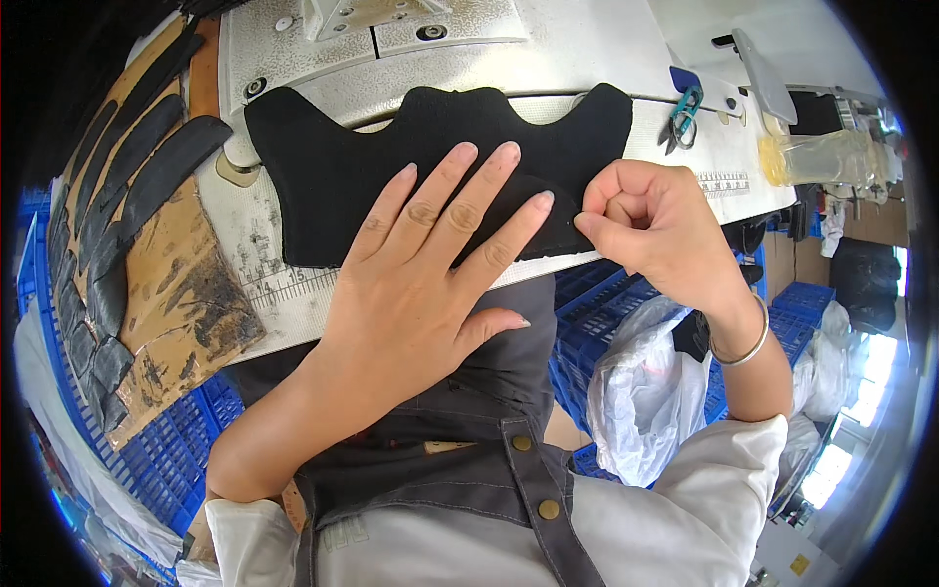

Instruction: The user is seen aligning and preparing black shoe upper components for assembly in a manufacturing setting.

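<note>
A black cut fabric piece (342,176) with a notched far edge lies flat on the white sewing machine table (704,220). My left hand (421,235) rests on its middle, palm down with the fingers spread. At the piece's near right corner, my right hand (650,220) is closed, thumb and forefinger pinched together on the fabric's edge. A small curved flap or fold of black material shows between the two hands. Beyond the fabric stands the pale sewing machine base (372,59).
Teal-handled thread snips (682,122) lie at the far right. On the left, several black curved pieces (176,171) overlap on a stained brown board (196,303). Blue crates (176,460) and a white plastic bag (646,391) sit below the table's level. A ruler scale (284,286) runs along the near edge.
</note>
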A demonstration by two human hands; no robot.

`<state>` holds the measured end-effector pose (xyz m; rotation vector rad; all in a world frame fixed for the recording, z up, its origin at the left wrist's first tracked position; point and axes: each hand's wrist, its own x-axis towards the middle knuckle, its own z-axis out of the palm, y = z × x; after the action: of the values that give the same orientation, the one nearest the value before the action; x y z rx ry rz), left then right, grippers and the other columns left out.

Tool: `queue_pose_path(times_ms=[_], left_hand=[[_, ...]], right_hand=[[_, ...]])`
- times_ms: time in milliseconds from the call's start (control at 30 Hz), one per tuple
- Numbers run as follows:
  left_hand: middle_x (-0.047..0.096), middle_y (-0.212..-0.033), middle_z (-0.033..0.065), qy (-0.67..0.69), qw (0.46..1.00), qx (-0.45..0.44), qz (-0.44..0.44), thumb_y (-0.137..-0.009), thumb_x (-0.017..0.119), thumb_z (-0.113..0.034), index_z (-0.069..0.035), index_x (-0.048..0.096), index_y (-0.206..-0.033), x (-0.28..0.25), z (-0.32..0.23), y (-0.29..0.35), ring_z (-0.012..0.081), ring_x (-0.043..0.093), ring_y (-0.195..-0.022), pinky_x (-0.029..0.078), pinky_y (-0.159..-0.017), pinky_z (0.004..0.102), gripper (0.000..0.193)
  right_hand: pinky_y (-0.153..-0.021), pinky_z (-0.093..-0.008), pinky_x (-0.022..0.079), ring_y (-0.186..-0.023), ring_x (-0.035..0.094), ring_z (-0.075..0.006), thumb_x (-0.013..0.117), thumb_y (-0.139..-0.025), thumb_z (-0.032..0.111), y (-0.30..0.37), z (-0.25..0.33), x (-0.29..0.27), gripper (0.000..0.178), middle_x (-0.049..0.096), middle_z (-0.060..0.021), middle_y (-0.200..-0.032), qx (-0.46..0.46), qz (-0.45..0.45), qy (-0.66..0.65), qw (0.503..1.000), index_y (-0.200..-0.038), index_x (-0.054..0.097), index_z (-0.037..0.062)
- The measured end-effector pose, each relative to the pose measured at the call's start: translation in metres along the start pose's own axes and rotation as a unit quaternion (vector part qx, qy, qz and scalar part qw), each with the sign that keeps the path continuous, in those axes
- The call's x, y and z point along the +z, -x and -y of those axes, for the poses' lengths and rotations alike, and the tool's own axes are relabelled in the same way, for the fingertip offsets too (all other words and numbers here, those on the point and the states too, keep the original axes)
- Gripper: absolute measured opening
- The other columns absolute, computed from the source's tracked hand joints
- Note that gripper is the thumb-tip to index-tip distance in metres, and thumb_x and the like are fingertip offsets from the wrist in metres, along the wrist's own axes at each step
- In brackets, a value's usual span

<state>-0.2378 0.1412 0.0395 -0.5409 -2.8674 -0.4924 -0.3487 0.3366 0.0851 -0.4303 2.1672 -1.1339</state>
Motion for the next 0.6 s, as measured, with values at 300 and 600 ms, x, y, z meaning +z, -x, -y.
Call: queue_pose_path(times_ms=[300, 600], left_hand=[[0.035, -0.147, 0.0127, -0.021, 1.000, 0.006, 0.004, -0.081, 0.050, -0.057, -0.023, 0.049, -0.136, 0.001, -0.001, 0.000, 0.0338, 0.034, -0.134, 0.030, -0.105, 0.0482, 0.065], [0.035, -0.147, 0.0125, 0.015, 1.000, -0.012, 0.001, -0.072, 0.063, -0.048, -0.010, 0.037, -0.142, 0.001, -0.001, 0.001, 0.0327, 0.033, -0.135, 0.027, -0.108, 0.0466, 0.083]], right_hand=[[-0.045, -0.0209, 0.027, -0.050, 0.035, -0.0001, 0.063, -0.082, 0.003, -0.001, -0.005, -0.001, 0.009, 0.044, 0.0060, -0.052, -0.005, 0.012, -0.007, 1.000, -0.076, 0.057, -0.0006], [-0.096, -0.0425, 0.043, -0.121, 0.050, -0.0327, 0.072, -0.071, 0.021, 0.016, -0.013, 0.020, 0.067, 0.050, -0.0173, -0.133, -0.391, -0.104, 0.432, 0.806, -0.131, 0.048, 0.0014]])
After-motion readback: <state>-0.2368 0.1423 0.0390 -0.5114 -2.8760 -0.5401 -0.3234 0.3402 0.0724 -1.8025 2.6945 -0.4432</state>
